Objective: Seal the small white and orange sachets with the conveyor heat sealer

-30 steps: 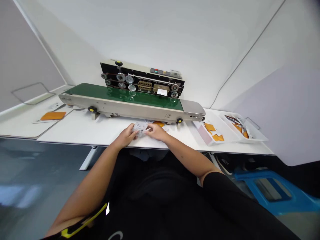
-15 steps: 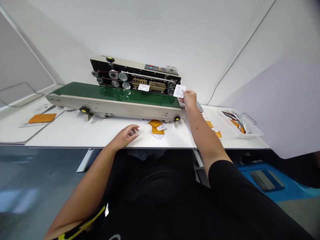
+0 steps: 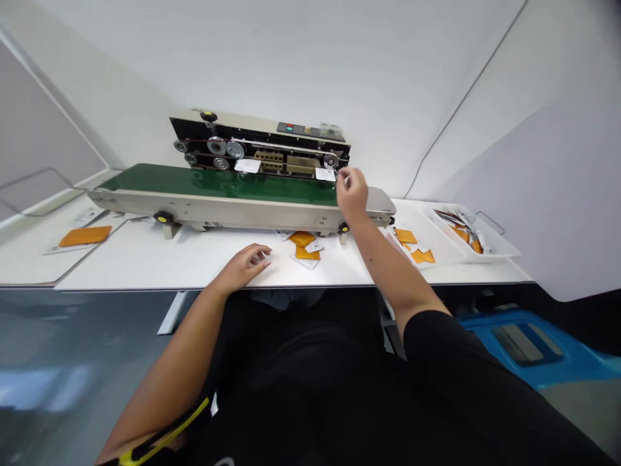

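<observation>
**Right hand** (image 3: 352, 193): raised over the right end of the green conveyor belt (image 3: 208, 182); grip released, fingers loosely bunched, nothing visible between them.

**White packet** (image 3: 325, 173): just left of the right hand's fingertips, not touching them, at the belt's far edge beside the sealing head. Long axis runs left to right, along the belt. Whether it lies flat or stands is hard to tell.

**Second white packet** (image 3: 247, 166): further left along the same edge, long axis likewise along the belt.

**Band sealer** (image 3: 272, 145): dark pulley face and control panel, behind the belt, with the beige conveyor frame (image 3: 218, 217) in front on small feet.

**Left hand** (image 3: 245, 265): resting on the white tabletop (image 3: 121, 265), palm down; grip open and empty, fingers spread.

**Orange sachets** (image 3: 303, 246): loose pile just beyond the left hand, against the conveyor's feet, with white cards among them.

**Surroundings:** two white trays (image 3: 422, 243) of orange sachets at right; an orange pad (image 3: 85, 236) on a white sheet at left; a blue stool (image 3: 524, 346) below the tabletop, at right.
</observation>
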{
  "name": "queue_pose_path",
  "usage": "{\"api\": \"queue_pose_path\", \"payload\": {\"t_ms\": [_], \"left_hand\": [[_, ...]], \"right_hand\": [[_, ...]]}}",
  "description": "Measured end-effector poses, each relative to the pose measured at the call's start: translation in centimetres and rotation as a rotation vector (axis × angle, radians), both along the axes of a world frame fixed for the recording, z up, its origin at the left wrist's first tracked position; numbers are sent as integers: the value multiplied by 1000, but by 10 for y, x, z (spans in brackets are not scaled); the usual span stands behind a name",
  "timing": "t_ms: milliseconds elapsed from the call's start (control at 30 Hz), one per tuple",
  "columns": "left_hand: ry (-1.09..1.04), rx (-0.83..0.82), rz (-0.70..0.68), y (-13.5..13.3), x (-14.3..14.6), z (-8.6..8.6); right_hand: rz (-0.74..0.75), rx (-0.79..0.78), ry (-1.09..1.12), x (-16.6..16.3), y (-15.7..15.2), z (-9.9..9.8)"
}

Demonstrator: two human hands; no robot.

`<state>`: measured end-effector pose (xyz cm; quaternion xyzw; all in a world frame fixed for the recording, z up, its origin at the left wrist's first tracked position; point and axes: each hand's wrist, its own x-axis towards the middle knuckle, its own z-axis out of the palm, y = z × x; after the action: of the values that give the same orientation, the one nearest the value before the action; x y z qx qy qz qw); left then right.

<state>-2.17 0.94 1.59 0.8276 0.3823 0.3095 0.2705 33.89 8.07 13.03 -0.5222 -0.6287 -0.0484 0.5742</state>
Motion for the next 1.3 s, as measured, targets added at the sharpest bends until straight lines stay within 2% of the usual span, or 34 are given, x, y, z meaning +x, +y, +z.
{"api": "queue_pose_path", "payload": {"t_ms": [100,167,233,333,500,567,633,867,1033,1167,1300], "left_hand": [[5,-3,-4,-1,1,0],[12,10,-5,-2,2,0],[30,32,-6,-2,3,-1],[52,61,-4,-2,3,-1],[60,62,19,-3,4,2],[67,59,22,-4,5,4],[74,61,19,-4,6,4],[86,73,5,-1,3,1],[61,123,15,-3,5,1],[77,185,-27,-6,8,1],[154,274,-99,-7,5,-4]], "right_hand": [[417,-23,-337,-34,-53,-54],[577,-103,-463,-52,-74,-90],[577,-196,-482,-64,-82,-117],[470,-340,-455,-69,-77,-138],[274,-541,-440,-71,-73,-135],[211,-582,-428,-72,-76,-131],[209,-580,-445,-72,-78,-128],[316,-441,-530,-69,-81,-133],[333,-210,-549,-71,-90,-126],[522,-26,-627,-82,-93,-121],[671,53,-727,-94,-94,-120]]}}
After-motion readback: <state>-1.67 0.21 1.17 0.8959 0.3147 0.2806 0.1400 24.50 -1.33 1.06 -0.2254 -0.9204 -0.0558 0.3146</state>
